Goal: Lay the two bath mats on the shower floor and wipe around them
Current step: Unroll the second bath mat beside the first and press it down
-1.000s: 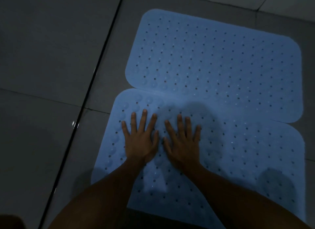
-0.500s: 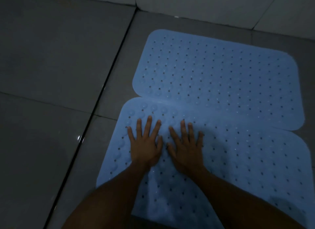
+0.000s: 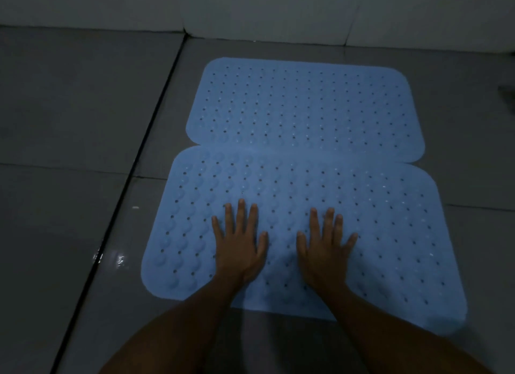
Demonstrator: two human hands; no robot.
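Two light blue perforated bath mats lie flat on the grey tiled shower floor. The far mat (image 3: 303, 106) sits close to the wall, and the near mat (image 3: 390, 228) slightly overlaps its front edge. My left hand (image 3: 239, 242) rests palm down with fingers spread on the near mat's middle left. My right hand (image 3: 324, 245) lies flat beside it, a gap between the two. Neither hand holds anything. My forearms hide part of the near mat's front edge.
A dark floor channel (image 3: 122, 200) runs diagonally left of the mats, with a wet shine (image 3: 117, 258) beside it. The pale wall base (image 3: 264, 14) crosses the top. Bare grey tiles (image 3: 55, 108) stretch to the left. A small dark object (image 3: 507, 93) shows at the right edge.
My hands have spread apart and slid back toward me on the near mat. The view has tilted up, showing more of the wall and both mats.
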